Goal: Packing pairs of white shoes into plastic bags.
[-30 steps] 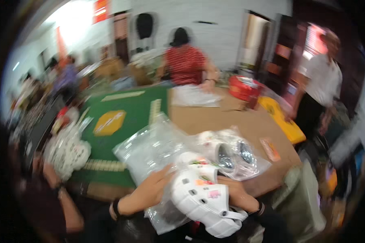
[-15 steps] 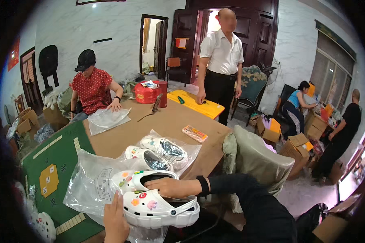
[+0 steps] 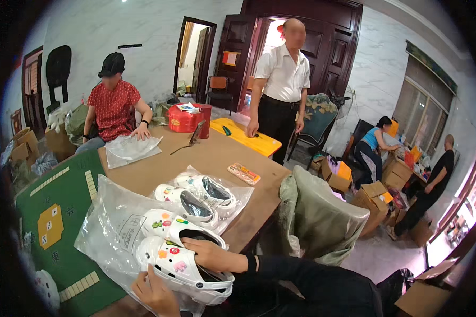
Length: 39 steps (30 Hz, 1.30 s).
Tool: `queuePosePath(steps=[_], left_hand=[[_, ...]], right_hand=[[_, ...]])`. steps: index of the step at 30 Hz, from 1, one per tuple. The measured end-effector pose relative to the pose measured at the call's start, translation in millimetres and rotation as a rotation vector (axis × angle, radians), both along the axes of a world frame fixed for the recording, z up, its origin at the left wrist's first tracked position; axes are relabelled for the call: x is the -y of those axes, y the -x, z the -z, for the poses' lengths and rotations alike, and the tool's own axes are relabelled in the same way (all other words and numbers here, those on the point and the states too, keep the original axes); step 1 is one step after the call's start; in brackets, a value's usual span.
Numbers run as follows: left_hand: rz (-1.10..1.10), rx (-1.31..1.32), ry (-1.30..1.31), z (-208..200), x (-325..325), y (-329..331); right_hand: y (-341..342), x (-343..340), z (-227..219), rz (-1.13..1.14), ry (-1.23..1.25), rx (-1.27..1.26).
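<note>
Near the front edge of the table, a pair of white clogs (image 3: 166,266) with colourful charms lies with toes to the left, partly at a clear plastic bag (image 3: 103,227). My right hand (image 3: 211,255) reaches over from the right, its fingers tucked into the nearer clog's foot opening and closed on it. Beside the near toe, my left hand (image 3: 156,292) has bent fingertips on the bag's edge. Exactly how far the toes are inside the bag is hard to make out. Just beyond lies another pair of white clogs (image 3: 201,196) on clear plastic.
A green game mat (image 3: 74,211) covers the table's left side; a phone in a patterned case (image 3: 244,174) lies right. Across the table sits a person in red (image 3: 113,111) with a plastic bag (image 3: 132,151). A covered chair (image 3: 322,216) stands right, cardboard boxes (image 3: 373,203) behind it.
The clogs have shifted left toward the bag with my right hand in them. My left hand's fingers, stretched along the toe before, are now bent lower down. The whole view has turned slightly.
</note>
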<state>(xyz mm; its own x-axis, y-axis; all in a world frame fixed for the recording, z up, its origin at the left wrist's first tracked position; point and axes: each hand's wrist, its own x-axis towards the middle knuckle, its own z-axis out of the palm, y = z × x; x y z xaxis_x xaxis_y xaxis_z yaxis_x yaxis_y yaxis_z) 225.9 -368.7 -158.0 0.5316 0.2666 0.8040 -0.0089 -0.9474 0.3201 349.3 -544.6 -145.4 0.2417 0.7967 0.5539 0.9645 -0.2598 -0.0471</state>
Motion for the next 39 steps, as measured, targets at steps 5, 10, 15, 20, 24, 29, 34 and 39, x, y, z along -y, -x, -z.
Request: queuePosePath(steps=[5,10,15,20,24,29,34,39], left_hand=[[0.122,0.015,0.052,-15,4,-11],[0.253,-0.015,-0.017,-19,19,-11],[0.249,-0.022,0.069,-14,29,-5],[0.24,-0.027,0.08,-10,24,-16],[0.102,-0.019,0.209,-28,23,-22],[0.059,-0.112,0.037,-37,18,-30],[0.105,-0.265,-0.002,-48,18,-38],[0.163,-0.424,0.041,-58,12,-48]], right_hand=[[-3,-5,6,0.026,-0.045,-0.049],[-3,-11,9,0.093,-0.146,-0.061],[-5,-23,12,0.142,-0.16,-0.044],[-12,-26,18,0.137,-0.168,0.0],[-6,-29,16,0.062,-0.278,-0.074],[-17,-13,18,-0.075,-0.199,-0.009],[-31,-14,20,-0.11,-0.196,0.015],[-38,-12,23,-0.188,-0.105,0.059]])
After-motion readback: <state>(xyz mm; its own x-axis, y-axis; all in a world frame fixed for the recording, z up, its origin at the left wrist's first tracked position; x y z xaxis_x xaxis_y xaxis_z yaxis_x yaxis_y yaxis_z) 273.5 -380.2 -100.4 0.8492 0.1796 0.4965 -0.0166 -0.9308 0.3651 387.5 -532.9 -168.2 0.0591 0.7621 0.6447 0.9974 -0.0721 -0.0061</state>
